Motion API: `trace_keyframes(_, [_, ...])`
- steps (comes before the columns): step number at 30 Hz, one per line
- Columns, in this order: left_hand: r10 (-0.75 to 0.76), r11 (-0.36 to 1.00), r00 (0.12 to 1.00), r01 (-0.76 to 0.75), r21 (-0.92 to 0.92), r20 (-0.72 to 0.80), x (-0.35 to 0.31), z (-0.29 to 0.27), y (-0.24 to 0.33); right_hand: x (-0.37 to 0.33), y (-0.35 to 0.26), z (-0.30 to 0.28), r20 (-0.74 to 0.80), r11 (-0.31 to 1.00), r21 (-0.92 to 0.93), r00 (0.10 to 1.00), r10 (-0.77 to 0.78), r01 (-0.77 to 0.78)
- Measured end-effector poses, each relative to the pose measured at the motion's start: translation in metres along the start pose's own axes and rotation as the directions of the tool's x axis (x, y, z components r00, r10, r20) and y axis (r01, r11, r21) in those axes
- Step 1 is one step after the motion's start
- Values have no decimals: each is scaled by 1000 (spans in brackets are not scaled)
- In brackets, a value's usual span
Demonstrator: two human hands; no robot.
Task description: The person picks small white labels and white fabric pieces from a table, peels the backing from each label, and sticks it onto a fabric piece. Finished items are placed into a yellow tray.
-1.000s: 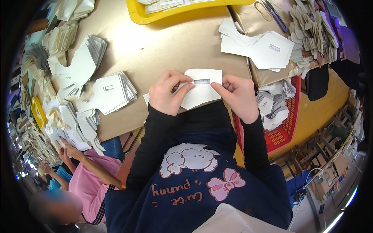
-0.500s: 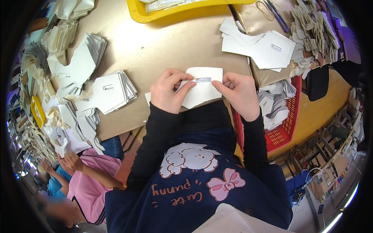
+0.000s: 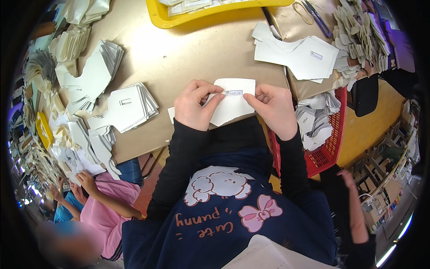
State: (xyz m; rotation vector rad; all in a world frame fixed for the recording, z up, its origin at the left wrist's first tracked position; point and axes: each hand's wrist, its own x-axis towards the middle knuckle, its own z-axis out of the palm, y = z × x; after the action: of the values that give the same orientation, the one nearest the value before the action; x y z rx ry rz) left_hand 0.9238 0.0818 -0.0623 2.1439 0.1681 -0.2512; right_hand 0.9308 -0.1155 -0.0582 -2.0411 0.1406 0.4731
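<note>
A flat white cut piece (image 3: 233, 112) spans the space between my hands at the table's near edge. Across its middle lies a small printed label (image 3: 235, 93) with a bluish-grey border. My left hand (image 3: 195, 105) is closed, thumb and fingertip pressed together at the label's left end. At the label's other end, my right hand (image 3: 275, 107) has its thumb on the piece and its fingers curled in. A pale corner of another piece shows beside my left hand. The undersides of the fingers are hidden.
White cut pieces with a slot (image 3: 127, 107) are stacked at left. Labelled pieces (image 3: 309, 58) lie at right, with scissors (image 3: 317, 18) beyond. A yellow tray (image 3: 215, 17) stands at the back, a red basket (image 3: 333, 139) at lower right. A co-worker in pink (image 3: 109, 193) sits at left.
My hands and the white piece hold nearly the same place. Another person's arm and dark clothing have come in at lower right. The co-worker at left has shifted their head and hands.
</note>
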Motion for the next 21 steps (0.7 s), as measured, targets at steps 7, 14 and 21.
trace_keyframes(7, [-3, 999, 1000, 3, -38, 1, 1, -1, 0, -1, 4, 5, -47, 998, -58, 998, -32, 29])
trace_keyframes(14, [-30, 999, 999, 30, -35, 16, 1, -2, -1, -5, -11, 9, -103, 987, -157, 994, 25, -41])
trace_keyframes(21, [-9, 998, 1000, 10, -56, 6, 1, -1, -2, -6, -8, 18, -252, 909, -284, 891, -378, 305])
